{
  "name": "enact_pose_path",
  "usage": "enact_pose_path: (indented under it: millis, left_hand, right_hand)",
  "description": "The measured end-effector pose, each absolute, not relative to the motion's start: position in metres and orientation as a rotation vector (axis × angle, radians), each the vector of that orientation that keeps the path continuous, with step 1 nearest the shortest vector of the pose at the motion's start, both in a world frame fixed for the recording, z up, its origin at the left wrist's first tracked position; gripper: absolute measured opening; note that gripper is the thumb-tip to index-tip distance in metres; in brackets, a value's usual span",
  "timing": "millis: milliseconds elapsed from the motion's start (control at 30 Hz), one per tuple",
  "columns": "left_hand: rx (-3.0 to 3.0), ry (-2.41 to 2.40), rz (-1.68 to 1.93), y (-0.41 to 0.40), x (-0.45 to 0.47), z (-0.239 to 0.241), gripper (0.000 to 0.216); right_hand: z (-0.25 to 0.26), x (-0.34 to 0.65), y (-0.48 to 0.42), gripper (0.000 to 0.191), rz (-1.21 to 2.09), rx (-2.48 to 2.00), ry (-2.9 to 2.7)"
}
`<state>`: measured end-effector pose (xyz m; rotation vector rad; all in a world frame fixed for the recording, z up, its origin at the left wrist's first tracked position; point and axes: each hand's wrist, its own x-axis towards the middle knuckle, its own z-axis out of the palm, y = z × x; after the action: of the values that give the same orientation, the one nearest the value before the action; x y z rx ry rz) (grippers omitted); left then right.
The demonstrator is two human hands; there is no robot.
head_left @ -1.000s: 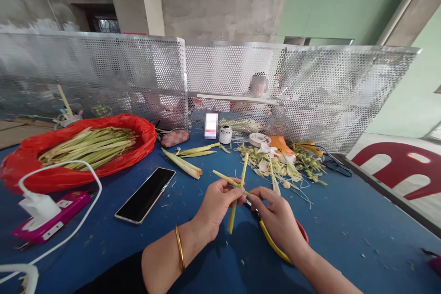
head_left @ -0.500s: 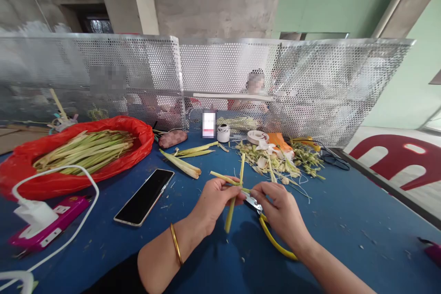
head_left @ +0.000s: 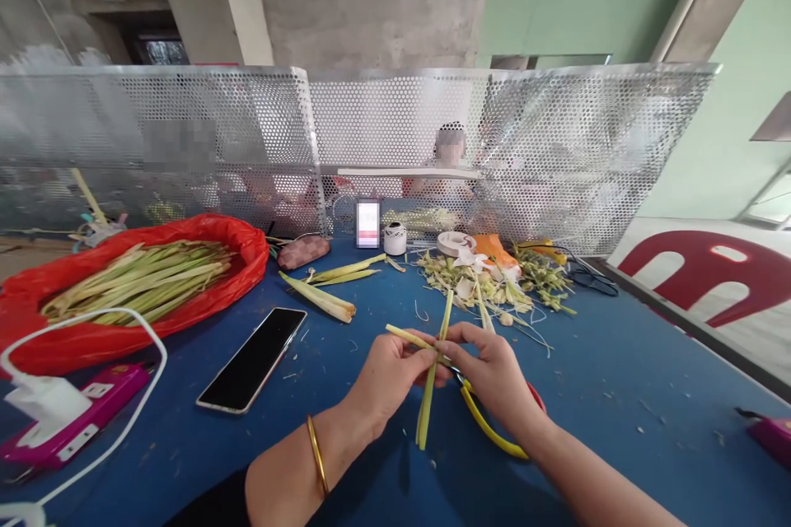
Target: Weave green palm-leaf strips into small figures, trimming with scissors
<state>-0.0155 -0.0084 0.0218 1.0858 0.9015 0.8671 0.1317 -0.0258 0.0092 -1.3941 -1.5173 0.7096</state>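
Two pale green plant-leaf strips, crossed over each other, are pinched between my hands. One strip (head_left: 425, 412) runs roughly upright, its folded lower end hanging toward me. The other strip (head_left: 401, 334) slants out to the upper left. My left hand (head_left: 395, 366) is closed on the strips, its thumb at the crossing. My right hand (head_left: 485, 362) is closed on them from the other side, thumb and fingers meeting the left fingertips. Behind and below my right hand are pliers (head_left: 488, 428) with yellow and red handles; their jaws are mostly hidden.
A red plastic bag (head_left: 247, 263) of long leaves stands left, behind a phone (head_left: 253, 358) and a purple power strip (head_left: 80, 420) with a white cable. Loose leaves (head_left: 318, 296) and a scrap pile (head_left: 463, 280) lie beyond my hands, before a perforated metal screen (head_left: 383, 123).
My right hand has moved left and up against my left fingertips at the crossing. The upright strip now stands in front and reaches lower. The whole view has shifted slightly.
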Motion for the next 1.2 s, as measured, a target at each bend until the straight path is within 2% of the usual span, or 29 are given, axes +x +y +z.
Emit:
enact_pose_path:
  millis: [100,200,267,467,667,1033,1200]
  left_hand:
    - [1.054,0.92,0.887,-0.007,-0.015,0.021,0.02]
    - [0.999,0.912,0.956,-0.005,-0.017,0.021,0.027]
    - [0.984,0.885,0.999,-0.003,-0.017,0.022,0.03]
    - [0.996,0.84,1.038,-0.004,-0.014,0.017,0.031]
    - [0.969,0.851,1.092,-0.007,-0.01,0.012,0.028]
    - [0.877,0.855,1.095,-0.001,-0.016,0.015,0.03]
    - [0.876,0.894,1.007,0.002,-0.025,0.021,0.029]
  right_hand:
    - [0.008,0.134,-0.026,0.022,0.656,-1.434,-1.484]
    - [0.009,0.137,-0.027,0.018,0.328,-1.452,-1.519]
    - [0.009,0.136,-0.03,0.022,0.181,-1.437,-1.637]
    - [0.0,0.12,-0.038,0.034,0.189,-1.468,-1.83]
    - [-0.007,0.118,-0.036,0.027,0.011,-1.337,-1.957]
    - [-0.002,0.122,-0.036,0.03,-0.01,-1.27,-1.939]
    - [0.008,0.135,-0.028,0.014,-0.058,-1.364,-1.754]
